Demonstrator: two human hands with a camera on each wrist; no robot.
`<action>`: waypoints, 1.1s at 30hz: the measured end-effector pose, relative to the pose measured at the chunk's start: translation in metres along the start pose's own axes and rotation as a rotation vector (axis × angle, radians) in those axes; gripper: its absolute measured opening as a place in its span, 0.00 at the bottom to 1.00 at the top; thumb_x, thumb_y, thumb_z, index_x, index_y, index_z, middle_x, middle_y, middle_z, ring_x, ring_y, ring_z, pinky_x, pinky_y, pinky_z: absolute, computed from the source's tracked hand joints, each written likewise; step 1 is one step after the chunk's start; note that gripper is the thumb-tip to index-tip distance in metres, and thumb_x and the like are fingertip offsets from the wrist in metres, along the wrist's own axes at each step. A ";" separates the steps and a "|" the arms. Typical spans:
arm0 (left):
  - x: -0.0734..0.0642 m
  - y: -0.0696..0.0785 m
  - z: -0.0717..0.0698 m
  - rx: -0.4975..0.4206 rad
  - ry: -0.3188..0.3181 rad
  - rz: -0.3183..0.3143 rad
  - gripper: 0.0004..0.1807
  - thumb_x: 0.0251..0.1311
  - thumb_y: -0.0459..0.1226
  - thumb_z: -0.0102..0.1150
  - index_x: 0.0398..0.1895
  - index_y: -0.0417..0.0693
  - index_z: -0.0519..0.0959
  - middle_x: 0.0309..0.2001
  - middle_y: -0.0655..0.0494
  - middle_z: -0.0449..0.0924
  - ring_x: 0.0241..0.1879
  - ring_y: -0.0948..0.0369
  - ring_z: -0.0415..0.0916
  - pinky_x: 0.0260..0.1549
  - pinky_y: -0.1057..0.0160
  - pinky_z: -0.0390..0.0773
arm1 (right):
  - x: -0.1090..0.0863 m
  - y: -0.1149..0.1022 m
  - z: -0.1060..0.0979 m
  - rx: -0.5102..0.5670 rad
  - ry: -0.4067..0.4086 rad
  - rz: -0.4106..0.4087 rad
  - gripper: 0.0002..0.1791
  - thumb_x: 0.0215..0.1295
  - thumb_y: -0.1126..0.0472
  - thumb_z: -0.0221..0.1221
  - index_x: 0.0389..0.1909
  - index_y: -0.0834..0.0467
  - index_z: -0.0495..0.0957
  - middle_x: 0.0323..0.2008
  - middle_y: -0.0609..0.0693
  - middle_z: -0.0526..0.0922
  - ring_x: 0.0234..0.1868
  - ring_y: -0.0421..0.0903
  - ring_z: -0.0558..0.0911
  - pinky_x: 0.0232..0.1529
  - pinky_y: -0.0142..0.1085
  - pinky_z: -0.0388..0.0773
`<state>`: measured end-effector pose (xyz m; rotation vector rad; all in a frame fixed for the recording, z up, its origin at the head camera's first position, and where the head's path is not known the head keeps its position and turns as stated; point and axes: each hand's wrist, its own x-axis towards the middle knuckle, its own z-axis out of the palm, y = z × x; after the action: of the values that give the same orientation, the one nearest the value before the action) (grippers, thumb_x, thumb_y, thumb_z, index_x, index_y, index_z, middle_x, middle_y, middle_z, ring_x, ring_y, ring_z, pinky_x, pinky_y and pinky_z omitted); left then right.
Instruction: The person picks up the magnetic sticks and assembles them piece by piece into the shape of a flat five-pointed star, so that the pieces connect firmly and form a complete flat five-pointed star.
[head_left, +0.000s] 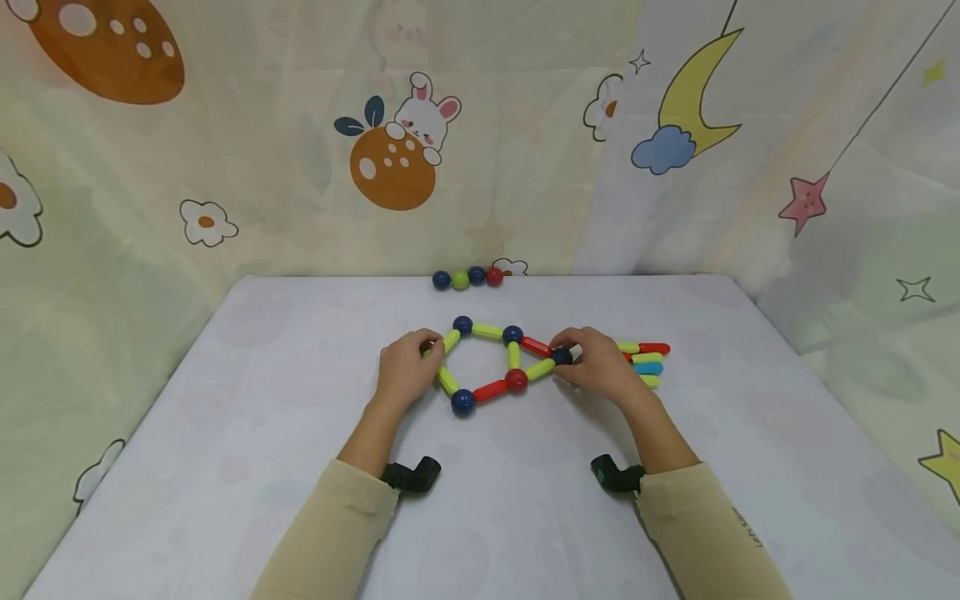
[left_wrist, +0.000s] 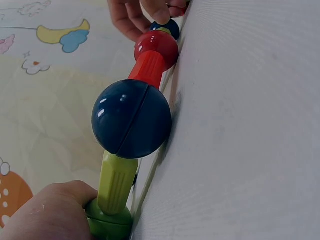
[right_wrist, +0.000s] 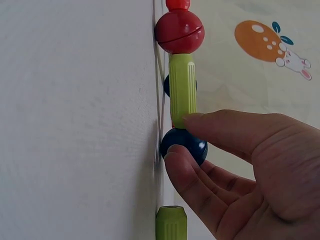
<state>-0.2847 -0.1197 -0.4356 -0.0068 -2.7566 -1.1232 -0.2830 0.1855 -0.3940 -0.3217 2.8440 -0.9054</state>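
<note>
Head view shows a pale cloth backdrop (head_left: 285, 150), printed with cartoon motifs, behind a white desk (head_left: 225, 483) as a person in beige sleeves (head_left: 330, 533) reaches across with both hands. A ball-and-rod figure (head_left: 491, 389) lies near the middle of the desk, between those hands: a five-sided ring at left sharing one yellow-green rod (head_left: 513, 356) with a triangle at right. At the ring's leftmost corner, the left hand (head_left: 405, 371), fingers curled, has its grip around a green ball (left_wrist: 110, 222); the left wrist view shows that hand against it. At the triangle's tip, the right hand (head_left: 596, 362) has a pinching grip on a navy ball (right_wrist: 192, 142), thumb at the end of an adjoining yellow-green rod (right_wrist: 182, 90). Spare rods (head_left: 648, 367) in yellow-green, red and blue lie to the right, partly hidden by the right hand. Four balls (head_left: 468, 277), navy, green, navy and red, line up close together by the desk's far edge.
</note>
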 end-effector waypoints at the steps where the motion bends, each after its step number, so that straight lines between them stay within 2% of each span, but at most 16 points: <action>1: 0.000 0.000 0.000 0.001 0.000 0.002 0.17 0.71 0.46 0.53 0.53 0.49 0.86 0.49 0.50 0.87 0.50 0.52 0.81 0.62 0.45 0.68 | 0.000 0.000 0.000 0.000 -0.001 0.000 0.20 0.66 0.62 0.68 0.58 0.56 0.81 0.57 0.60 0.79 0.42 0.53 0.81 0.35 0.35 0.84; 7: -0.002 -0.001 -0.001 0.001 0.001 -0.014 0.17 0.71 0.46 0.53 0.53 0.49 0.85 0.49 0.50 0.87 0.49 0.51 0.81 0.61 0.46 0.70 | 0.001 -0.002 0.002 0.007 -0.008 0.013 0.19 0.67 0.60 0.68 0.58 0.55 0.82 0.59 0.60 0.78 0.44 0.53 0.82 0.39 0.36 0.85; 10: -0.004 0.002 -0.002 0.031 0.002 0.003 0.18 0.71 0.45 0.53 0.54 0.48 0.85 0.47 0.50 0.87 0.47 0.51 0.81 0.57 0.46 0.72 | 0.001 -0.002 0.000 0.021 -0.006 0.012 0.19 0.68 0.59 0.67 0.59 0.55 0.81 0.61 0.61 0.76 0.46 0.54 0.83 0.40 0.38 0.86; 13: -0.006 0.007 -0.002 0.132 0.002 0.066 0.18 0.72 0.45 0.52 0.56 0.47 0.84 0.44 0.50 0.87 0.43 0.52 0.81 0.49 0.48 0.75 | 0.000 -0.001 -0.001 0.027 0.007 0.009 0.20 0.68 0.59 0.67 0.60 0.55 0.81 0.63 0.61 0.75 0.49 0.57 0.83 0.43 0.41 0.87; 16: -0.011 0.010 -0.004 0.272 0.017 0.140 0.18 0.72 0.44 0.52 0.56 0.46 0.84 0.41 0.49 0.87 0.38 0.51 0.81 0.40 0.50 0.77 | -0.001 0.000 0.000 0.035 0.007 -0.003 0.21 0.68 0.59 0.67 0.61 0.55 0.80 0.64 0.62 0.74 0.55 0.59 0.82 0.49 0.46 0.87; 20: -0.020 0.012 -0.007 0.412 0.039 0.218 0.19 0.73 0.45 0.52 0.56 0.45 0.84 0.44 0.47 0.86 0.38 0.48 0.82 0.37 0.49 0.79 | -0.001 -0.001 0.004 0.097 0.009 -0.006 0.23 0.68 0.60 0.67 0.63 0.54 0.79 0.66 0.61 0.72 0.59 0.61 0.81 0.55 0.49 0.85; 22: -0.026 0.009 -0.010 0.440 0.037 0.254 0.20 0.74 0.46 0.52 0.58 0.44 0.83 0.48 0.45 0.85 0.42 0.47 0.82 0.39 0.47 0.80 | 0.000 -0.003 0.006 0.129 0.017 -0.015 0.24 0.68 0.60 0.67 0.64 0.54 0.78 0.68 0.61 0.71 0.61 0.61 0.81 0.57 0.51 0.84; 25: -0.032 0.004 -0.013 0.435 0.030 0.296 0.23 0.74 0.49 0.52 0.61 0.45 0.81 0.53 0.43 0.81 0.47 0.45 0.81 0.42 0.46 0.80 | 0.004 -0.005 0.009 0.165 0.028 -0.029 0.26 0.69 0.60 0.66 0.67 0.54 0.75 0.70 0.61 0.69 0.64 0.62 0.80 0.60 0.53 0.82; 28: -0.036 -0.001 -0.014 0.417 0.014 0.316 0.26 0.73 0.51 0.53 0.67 0.47 0.77 0.63 0.40 0.75 0.59 0.42 0.76 0.54 0.42 0.77 | 0.009 -0.006 0.013 0.200 0.032 -0.032 0.27 0.71 0.58 0.64 0.69 0.54 0.73 0.73 0.62 0.67 0.67 0.62 0.79 0.62 0.54 0.79; 31: -0.037 -0.003 -0.014 0.421 -0.045 0.337 0.31 0.72 0.55 0.50 0.74 0.52 0.71 0.75 0.40 0.64 0.73 0.40 0.63 0.67 0.37 0.68 | 0.013 -0.007 0.016 0.220 0.034 -0.018 0.26 0.72 0.56 0.62 0.70 0.54 0.72 0.74 0.62 0.66 0.68 0.61 0.78 0.63 0.55 0.78; 33: -0.037 -0.004 -0.014 0.428 -0.111 0.347 0.34 0.73 0.57 0.47 0.77 0.55 0.67 0.80 0.42 0.56 0.79 0.40 0.52 0.74 0.36 0.59 | 0.016 -0.008 0.018 0.232 0.032 -0.005 0.26 0.73 0.56 0.61 0.69 0.54 0.72 0.74 0.61 0.66 0.69 0.61 0.77 0.63 0.55 0.78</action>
<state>-0.2463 -0.1303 -0.4344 -0.4849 -2.8786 -0.4515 -0.2940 0.1654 -0.4055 -0.2886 2.7288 -1.2368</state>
